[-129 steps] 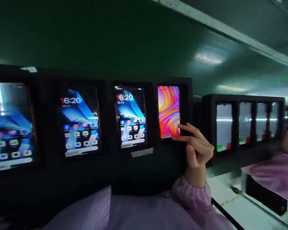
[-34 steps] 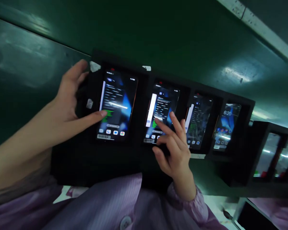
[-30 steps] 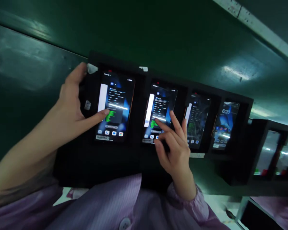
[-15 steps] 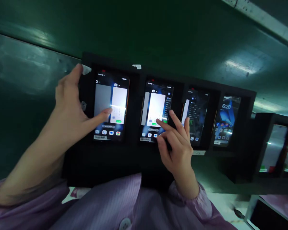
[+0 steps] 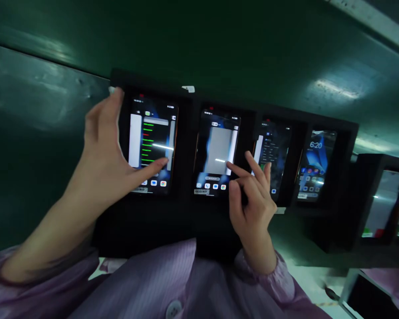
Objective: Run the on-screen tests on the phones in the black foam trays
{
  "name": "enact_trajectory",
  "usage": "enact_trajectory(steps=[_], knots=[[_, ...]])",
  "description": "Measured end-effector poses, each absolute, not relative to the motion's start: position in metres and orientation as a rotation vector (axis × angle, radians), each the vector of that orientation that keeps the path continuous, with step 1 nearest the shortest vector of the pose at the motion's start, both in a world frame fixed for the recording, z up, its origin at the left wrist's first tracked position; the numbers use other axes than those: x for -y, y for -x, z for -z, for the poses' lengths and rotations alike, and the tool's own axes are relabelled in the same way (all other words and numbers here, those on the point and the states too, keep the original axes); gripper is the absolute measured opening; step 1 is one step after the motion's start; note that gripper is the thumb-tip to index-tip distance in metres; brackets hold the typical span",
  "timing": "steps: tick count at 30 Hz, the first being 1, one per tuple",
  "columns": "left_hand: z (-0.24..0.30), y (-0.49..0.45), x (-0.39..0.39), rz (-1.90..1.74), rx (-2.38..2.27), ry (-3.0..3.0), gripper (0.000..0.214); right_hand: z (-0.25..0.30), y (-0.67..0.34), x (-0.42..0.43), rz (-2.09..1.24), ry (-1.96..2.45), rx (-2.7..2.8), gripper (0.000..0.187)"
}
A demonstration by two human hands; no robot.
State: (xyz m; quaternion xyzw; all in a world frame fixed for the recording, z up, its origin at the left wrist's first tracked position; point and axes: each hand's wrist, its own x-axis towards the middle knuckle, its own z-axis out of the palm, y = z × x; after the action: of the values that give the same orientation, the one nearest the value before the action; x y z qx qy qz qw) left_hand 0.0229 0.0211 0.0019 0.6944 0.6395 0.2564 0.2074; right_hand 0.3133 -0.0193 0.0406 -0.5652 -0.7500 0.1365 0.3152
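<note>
Several lit smartphones lie in a row in the slots of a black tray (image 5: 182, 99). My left hand (image 5: 103, 150) is spread over the tray's left end, its thumb on or just above the screen of the leftmost smartphone (image 5: 153, 141), which shows app cards with green lines. My right hand (image 5: 252, 199) has its index fingertip at the second smartphone (image 5: 216, 146), where a grey card fills the middle. Its other fingers are apart and hold nothing. Partly behind that hand is the third smartphone (image 5: 274, 155), with a dark card. The fourth smartphone (image 5: 315, 164) displays a home screen reading 6:20.
A second black tray (image 5: 361, 190) with lit smartphones stands at the right on the green table (image 5: 199, 40). White labels stick to the first tray's edges. At the lower right are a dark flat panel (image 5: 369, 297) and a purple sleeve.
Both hands have shifted right, thumb and index finger moving across the screens. The cards on the first two smartphones have slid right, bringing up a green-lined card and a grey one.
</note>
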Motion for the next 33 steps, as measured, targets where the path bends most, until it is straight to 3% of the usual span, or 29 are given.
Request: enact_trajectory(steps=[2, 7, 23, 33], knots=[[-0.005, -0.025, -0.02, -0.716, -1.757, -1.943, 0.153, -0.04, -0.314, 0.019, -0.344, 1.473, 1.949, 0.02], [-0.003, -0.013, -0.02, -0.723, -1.7, -1.947, 0.132, -0.041, -0.31, 0.017, -0.407, 1.301, 2.156, 0.02], [-0.007, -0.016, -0.021, -0.677, -1.774, -1.816, 0.13, -0.04, -0.312, 0.019, -0.411, 1.393, 2.067, 0.02], [-0.007, -0.045, -0.029, -0.657, -1.91, -1.804, 0.155, -0.044, -0.321, 0.02, -0.398, 1.348, 1.948, 0.022]])
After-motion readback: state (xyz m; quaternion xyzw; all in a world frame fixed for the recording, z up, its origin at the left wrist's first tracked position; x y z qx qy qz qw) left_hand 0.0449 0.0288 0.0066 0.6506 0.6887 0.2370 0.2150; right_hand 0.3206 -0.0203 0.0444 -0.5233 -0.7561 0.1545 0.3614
